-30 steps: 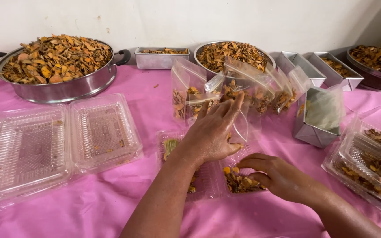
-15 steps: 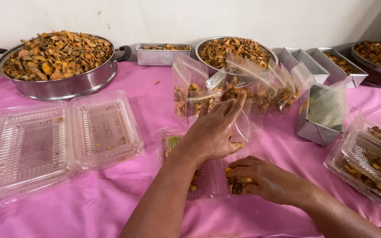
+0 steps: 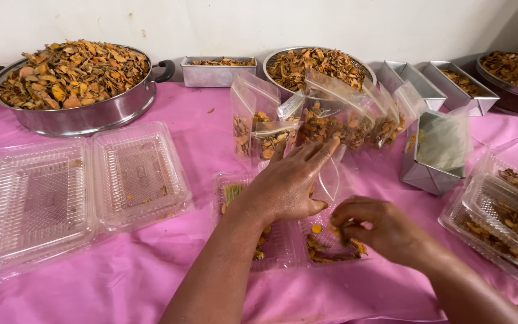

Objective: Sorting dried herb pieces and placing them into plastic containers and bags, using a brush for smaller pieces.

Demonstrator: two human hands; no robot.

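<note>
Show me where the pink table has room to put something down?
Bare pink tablecloth lies along the near edge, below the open clear plastic clamshell box. A smaller strip runs between the big steel pan of dried chips and the clear plastic bags. Around both hands it is crowded.

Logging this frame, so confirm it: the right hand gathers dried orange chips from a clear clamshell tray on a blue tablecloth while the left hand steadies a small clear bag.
One detail is wrong: the tablecloth is pink, not blue, as the head view shows. The rest stands: the right hand gathers dried orange chips from the clear clamshell tray while the left hand steadies a small clear bag.
</note>
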